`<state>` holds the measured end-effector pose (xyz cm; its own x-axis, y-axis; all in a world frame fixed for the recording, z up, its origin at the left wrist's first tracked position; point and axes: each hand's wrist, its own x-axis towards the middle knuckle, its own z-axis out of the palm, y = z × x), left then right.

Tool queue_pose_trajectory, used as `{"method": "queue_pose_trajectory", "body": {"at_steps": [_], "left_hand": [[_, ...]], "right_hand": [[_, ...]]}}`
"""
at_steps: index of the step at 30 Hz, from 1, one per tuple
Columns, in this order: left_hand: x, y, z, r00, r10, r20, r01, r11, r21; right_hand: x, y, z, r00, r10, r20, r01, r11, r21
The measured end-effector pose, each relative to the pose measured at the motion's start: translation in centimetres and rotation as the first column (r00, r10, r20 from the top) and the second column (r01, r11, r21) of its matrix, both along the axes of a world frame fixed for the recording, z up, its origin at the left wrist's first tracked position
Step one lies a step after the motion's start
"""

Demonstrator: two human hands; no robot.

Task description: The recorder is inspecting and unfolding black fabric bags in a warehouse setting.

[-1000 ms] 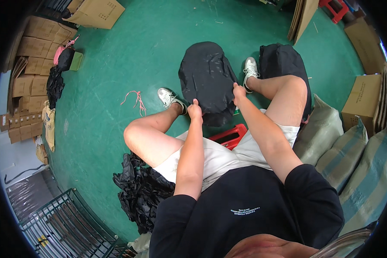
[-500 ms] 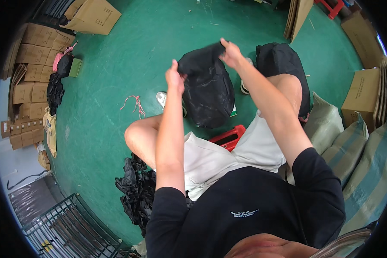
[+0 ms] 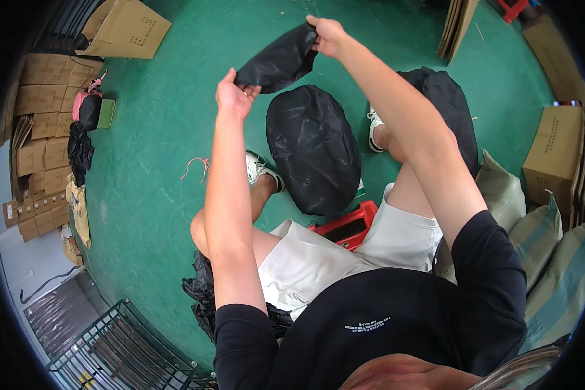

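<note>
My left hand [image 3: 236, 95] and my right hand [image 3: 327, 37] are stretched far forward above the floor. Between them hangs a thin, dark black fabric piece [image 3: 281, 60], gripped at its two ends and bunched along its length. Its exact kind cannot be made out. Nearer to me, between my feet, lies a stuffed oval black bundle [image 3: 313, 149] with a creased covering, apart from the held fabric. A second black bundle [image 3: 450, 107] rests beyond my right knee, partly hidden by my right arm. Crumpled black fabric [image 3: 201, 292] is heaped beside my left thigh.
A red plastic stool [image 3: 353, 229] shows between my thighs. Woven sacks [image 3: 535, 231] and cardboard boxes [image 3: 552, 143] stand at my right. Stacked cartons [image 3: 45, 101] line the left wall, near a metal rack [image 3: 120, 348]. Pink string [image 3: 196, 169] lies on the green floor.
Both hands have moved farther away and to the left with the black fabric piece. It earlier overlapped the oval bundle in view; now a strip of floor shows between them.
</note>
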<state>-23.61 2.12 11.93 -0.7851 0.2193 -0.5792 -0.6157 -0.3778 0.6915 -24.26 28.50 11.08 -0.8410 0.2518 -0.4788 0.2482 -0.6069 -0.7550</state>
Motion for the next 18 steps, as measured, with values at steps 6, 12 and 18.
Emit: {"method": "queue_pose_trajectory", "body": {"at_steps": [6, 12, 18], "left_hand": [[8.9, -1.8, -8.5, 0.975, 0.049, 0.217, -0.028, 0.995, -0.099], [19.4, -2.4, -13.6, 0.926, 0.236, 0.296, -0.175, 0.960, -0.217], [28.1, -0.4, -15.2, 0.869, 0.269, 0.416, -0.157, 0.946, -0.284]], "right_hand": [[10.1, -4.2, -7.6, 0.963, -0.081, 0.259, 0.105, 0.991, -0.082], [20.2, -6.6, -13.4, 0.870, -0.135, 0.474, 0.111, 0.991, 0.078], [24.5, -4.7, -17.7, 0.825, -0.217, 0.522, 0.017, 0.932, 0.361]]}}
